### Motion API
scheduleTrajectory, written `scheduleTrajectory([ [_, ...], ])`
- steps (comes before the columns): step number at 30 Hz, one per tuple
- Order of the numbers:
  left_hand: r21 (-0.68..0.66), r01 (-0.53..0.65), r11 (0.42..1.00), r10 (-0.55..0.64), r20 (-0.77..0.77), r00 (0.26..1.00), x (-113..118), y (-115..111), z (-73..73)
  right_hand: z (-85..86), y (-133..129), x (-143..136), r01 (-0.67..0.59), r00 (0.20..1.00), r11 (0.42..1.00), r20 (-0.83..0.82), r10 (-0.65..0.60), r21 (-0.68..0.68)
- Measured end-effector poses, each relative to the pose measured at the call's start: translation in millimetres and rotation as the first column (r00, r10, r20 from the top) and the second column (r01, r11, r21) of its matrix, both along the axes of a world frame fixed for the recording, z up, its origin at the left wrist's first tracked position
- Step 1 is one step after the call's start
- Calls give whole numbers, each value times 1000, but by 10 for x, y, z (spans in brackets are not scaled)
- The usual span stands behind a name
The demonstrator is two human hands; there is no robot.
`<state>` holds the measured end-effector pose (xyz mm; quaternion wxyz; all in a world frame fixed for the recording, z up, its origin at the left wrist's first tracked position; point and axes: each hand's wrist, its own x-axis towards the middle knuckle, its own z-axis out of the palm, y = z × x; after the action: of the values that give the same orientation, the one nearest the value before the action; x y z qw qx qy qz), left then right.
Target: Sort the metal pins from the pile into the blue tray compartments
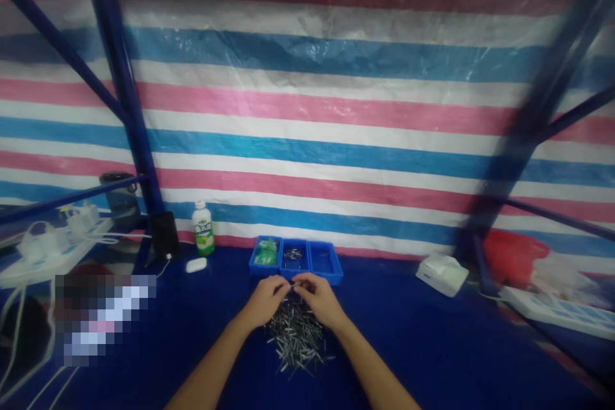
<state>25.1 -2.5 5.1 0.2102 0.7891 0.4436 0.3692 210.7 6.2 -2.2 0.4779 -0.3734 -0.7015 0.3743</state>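
My left hand (266, 300) and my right hand (317, 298) come together at the fingertips just in front of the blue trays. Both are closed in a pinch on a small, thin metal pin (293, 286), most of it hidden by the fingers. Beneath and in front of them lies a loose pile of short metal pins (298, 339), too small to tell whether nails or rivets. Behind the hands stand three joined blue trays: the left tray (253, 262) holds a green-and-clear plastic packet, the middle tray (294, 273) some pins, the right tray (327, 262) very few.
The blue tabletop (408, 346) ends at a striped sheet (312, 160). Back left are a bottle (204, 230), a white case (196, 265), a black phone-like device (164, 235) and a power strip (62, 250) with cables. A tissue pack (442, 273) and red bag (512, 256) sit right.
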Motion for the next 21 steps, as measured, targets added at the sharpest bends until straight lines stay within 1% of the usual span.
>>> scheduleTrajectory([
  [4, -94, 11, 996, -5, 65, 998, 8, 14, -31, 18, 12, 12, 24, 999, 1000, -34, -24, -15],
  [7, -134, 15, 991, -4, 83, 997, 9, -3, -31, 23, -6, 17, 33, 998, 999, -48, -35, -33],
  [11, -142, 8, 990, 5, 91, 996, 5, -30, -14, 31, -29, 12, 17, 997, 999, -69, -20, -44],
  [14, -117, -13, 993, 27, 115, 993, 1, -22, -9, 48, -13, 7, 9, 992, 998, -127, -17, -70],
  [17, -86, -49, 995, 59, 124, 991, -2, 19, -16, 63, 23, 9, 2, 970, 981, -240, -49, -193],
  [21, -46, -84, 995, 87, 72, 994, -14, 53, -28, 48, 51, 27, -44, 914, 920, -388, -120, -389],
])
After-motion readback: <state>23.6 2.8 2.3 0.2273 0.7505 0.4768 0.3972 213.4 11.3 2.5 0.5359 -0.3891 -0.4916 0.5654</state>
